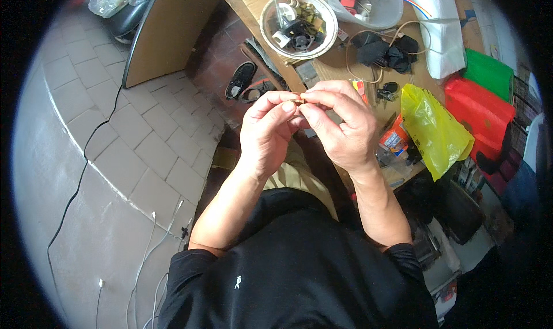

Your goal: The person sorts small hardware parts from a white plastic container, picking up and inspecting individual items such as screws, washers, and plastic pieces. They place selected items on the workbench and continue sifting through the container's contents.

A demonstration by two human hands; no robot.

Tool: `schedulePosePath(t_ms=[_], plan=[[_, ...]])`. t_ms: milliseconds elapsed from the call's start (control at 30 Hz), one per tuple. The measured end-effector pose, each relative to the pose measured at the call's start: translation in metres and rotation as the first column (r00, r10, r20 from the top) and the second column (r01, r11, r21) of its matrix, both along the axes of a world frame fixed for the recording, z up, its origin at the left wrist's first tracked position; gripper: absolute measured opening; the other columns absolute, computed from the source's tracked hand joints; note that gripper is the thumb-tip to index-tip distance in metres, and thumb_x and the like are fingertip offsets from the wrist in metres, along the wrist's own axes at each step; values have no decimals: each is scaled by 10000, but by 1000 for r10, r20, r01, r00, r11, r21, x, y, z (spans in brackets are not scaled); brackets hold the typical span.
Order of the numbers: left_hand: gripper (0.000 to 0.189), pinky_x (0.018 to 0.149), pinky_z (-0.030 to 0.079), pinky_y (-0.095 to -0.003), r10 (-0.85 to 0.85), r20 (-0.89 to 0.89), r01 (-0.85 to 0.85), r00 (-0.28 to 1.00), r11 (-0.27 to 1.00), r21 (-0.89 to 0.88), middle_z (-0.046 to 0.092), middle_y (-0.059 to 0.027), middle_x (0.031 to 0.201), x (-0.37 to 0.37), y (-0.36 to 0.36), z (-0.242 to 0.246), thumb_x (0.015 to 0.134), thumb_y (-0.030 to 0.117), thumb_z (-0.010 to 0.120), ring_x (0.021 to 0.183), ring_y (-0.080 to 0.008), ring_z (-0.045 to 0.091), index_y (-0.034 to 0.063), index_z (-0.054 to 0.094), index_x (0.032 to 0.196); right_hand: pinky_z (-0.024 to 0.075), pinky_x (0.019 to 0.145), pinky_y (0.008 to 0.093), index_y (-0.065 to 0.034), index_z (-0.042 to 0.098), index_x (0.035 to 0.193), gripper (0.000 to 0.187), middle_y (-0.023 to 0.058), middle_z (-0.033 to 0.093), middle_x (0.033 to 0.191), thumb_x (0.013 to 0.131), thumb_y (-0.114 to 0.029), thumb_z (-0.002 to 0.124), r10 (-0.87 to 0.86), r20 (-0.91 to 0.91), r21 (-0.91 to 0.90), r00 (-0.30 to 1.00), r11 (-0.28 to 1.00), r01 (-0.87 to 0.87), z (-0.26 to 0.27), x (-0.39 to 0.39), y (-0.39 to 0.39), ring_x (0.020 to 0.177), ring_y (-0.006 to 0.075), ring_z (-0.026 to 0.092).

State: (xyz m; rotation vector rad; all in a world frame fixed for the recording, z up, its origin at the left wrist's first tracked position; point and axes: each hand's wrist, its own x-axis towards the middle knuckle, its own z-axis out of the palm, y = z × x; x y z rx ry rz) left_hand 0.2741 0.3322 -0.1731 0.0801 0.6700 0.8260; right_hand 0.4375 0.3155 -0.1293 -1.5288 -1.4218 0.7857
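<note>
A small brass-coloured screw (296, 101) lies level between my two hands, above the near edge of the workbench. My left hand (268, 128) pinches its threaded shaft between thumb and forefinger. At the other end, the thumb and forefinger of my right hand (343, 123) grip what looks like its head. Beyond my hands, a round white-rimmed tub (333, 35) holds assorted small metal and plastic parts. A bunch of keys (387, 91) lies on the bench to the right of my right hand.
Cardboard covers the bench (328, 67). A translucent tub (393, 15), black cloth (376, 50), a white wrapped bundle (443, 39), a yellow plastic bag (432, 130) and an orange packet (394, 136) lie there. Black shoes (240, 79) stand on the floor. A cable (86, 147) crosses the tiles at left.
</note>
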Motion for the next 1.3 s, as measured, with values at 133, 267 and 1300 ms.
schedulePosePath(t_ms=[133,267,1300], plan=[[159,867,603,-346,4,-56,-1,998,999,54,739,-95,1072,6,-9,7,1004,56,686,937,-182,712,-8,702,1150,572,798,297,31,752,1038,171,117,724,1042,874,68,779,-10,18,-12,1000,1000,10,7,11,-14,935,203,712],[154,851,603,-329,-16,-110,30,994,991,129,741,-106,1076,11,-19,16,1004,46,695,917,-173,711,-13,701,1146,572,795,291,37,745,1037,158,119,717,1050,883,67,771,-9,67,-5,998,1000,9,14,19,-29,941,193,707],[241,743,576,-349,-305,158,314,939,949,-33,685,-53,942,18,-87,13,1096,275,591,804,-177,680,46,641,1150,578,567,253,71,730,1065,104,68,673,920,963,55,717,-220,-529,-399,819,917,-12,32,13,-107,692,114,682]])
